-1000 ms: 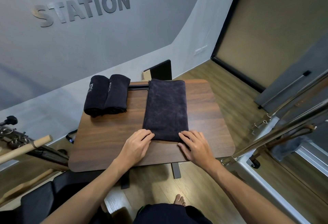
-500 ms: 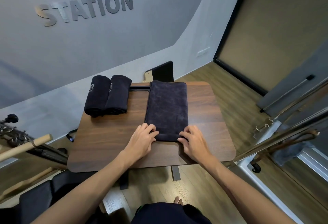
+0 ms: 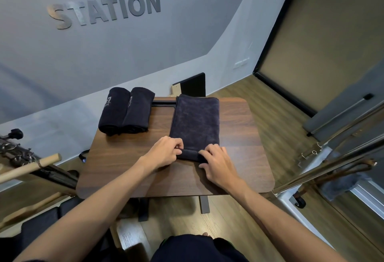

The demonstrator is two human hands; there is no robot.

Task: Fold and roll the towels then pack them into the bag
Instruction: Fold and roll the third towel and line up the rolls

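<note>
I have both hands at the near end of the folded towel (image 3: 196, 122), which lies lengthwise on the desk (image 3: 239, 137), its far end reaching the back edge. The left hand (image 3: 164, 153) curls its fingers over the left end of the small roll started at the near edge; the right hand (image 3: 216, 162) does the same at the right end, fingertips hooked over the top of the roll. I judge this two-ended hold to be deliberate — even pressure at both sides should keep the roll straight and tight as it travels away from me.

The towel is laid with its long side pointing away, so the roll has a clear run to the far end. Most of its length is flat and unrolled, so this step is only just begun.

Two rolled towels (image 3: 126, 111) sit side by side at the far left of the desk, touching each other and apart from the working towel — set aside, I take it, to await packing. No bag is identifiable in this view.
</note>
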